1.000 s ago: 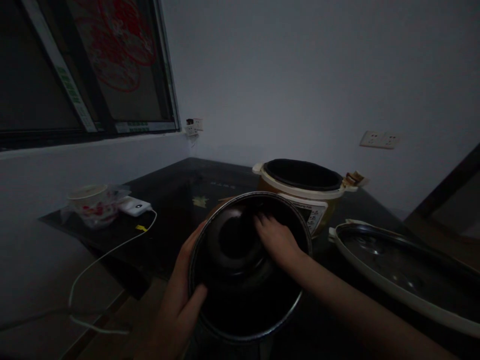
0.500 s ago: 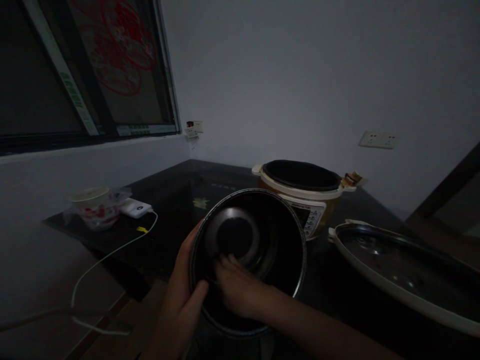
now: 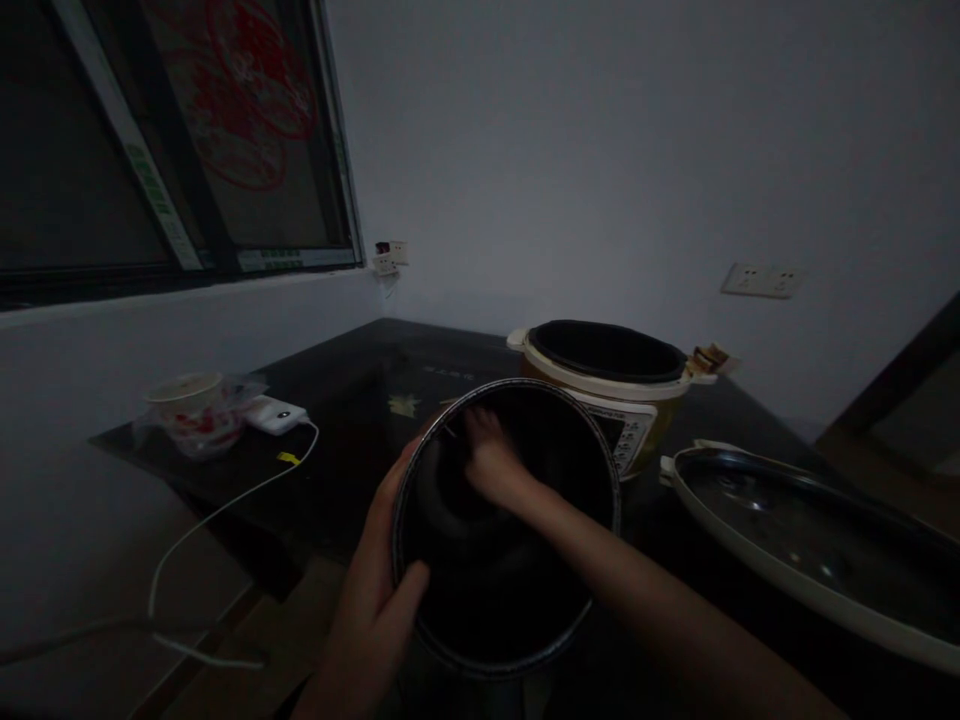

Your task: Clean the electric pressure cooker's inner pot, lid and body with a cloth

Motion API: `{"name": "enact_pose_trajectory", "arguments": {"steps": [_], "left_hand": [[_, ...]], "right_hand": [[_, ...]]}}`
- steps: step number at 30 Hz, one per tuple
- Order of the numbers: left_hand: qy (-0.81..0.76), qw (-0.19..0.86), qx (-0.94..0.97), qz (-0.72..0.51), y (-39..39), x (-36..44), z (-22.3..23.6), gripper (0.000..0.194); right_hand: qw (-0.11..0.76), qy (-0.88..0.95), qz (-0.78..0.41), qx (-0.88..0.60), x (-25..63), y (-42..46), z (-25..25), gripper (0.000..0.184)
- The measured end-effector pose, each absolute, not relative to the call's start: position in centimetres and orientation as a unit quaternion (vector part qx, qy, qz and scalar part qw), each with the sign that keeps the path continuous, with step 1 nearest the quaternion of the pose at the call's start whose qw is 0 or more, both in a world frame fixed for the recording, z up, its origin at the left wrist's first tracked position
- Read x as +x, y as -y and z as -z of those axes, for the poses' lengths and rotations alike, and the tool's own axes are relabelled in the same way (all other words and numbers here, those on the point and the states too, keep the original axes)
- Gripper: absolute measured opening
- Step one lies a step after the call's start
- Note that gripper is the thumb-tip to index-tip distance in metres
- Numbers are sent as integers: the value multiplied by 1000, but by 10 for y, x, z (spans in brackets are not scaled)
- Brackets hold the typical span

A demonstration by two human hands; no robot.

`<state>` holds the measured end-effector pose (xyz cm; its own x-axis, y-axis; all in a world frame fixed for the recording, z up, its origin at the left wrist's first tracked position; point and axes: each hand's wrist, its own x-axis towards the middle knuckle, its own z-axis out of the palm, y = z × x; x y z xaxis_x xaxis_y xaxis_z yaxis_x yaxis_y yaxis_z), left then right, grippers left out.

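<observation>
I hold a dark round inner pot tilted towards me, low in the middle of the view. My left hand grips its left rim, thumb over the edge. Reaching inside the pot, my right hand presses its fingers against the upper left of the inner wall; whether anything is under the fingers is too dark to see. Behind the pot stands the cooker body, cream-rimmed with an open dark cavity and a control panel on its front.
The cooker's lid lies upturned on the dark table at the right. At the left are a bowl in a plastic bag and a white power bank with a white cable trailing down. A window and wall sockets are behind.
My right hand has swept inside the pot, from the upper right to the lower left, and now to the upper left. The left hand keeps its grip.
</observation>
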<state>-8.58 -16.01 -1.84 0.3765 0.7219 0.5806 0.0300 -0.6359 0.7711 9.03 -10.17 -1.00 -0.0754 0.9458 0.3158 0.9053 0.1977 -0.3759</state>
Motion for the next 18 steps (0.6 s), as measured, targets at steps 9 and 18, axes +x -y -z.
{"name": "enact_pose_trajectory", "arguments": {"steps": [9,18], "left_hand": [[-242,337,758,-503,160,-86,21,60],[-235,361,755,-495,163,-85,14,63]], "right_hand": [[148,849,-98,-498,66,150,40,47],[213,753,-34,-621,119,111,5,64]]}}
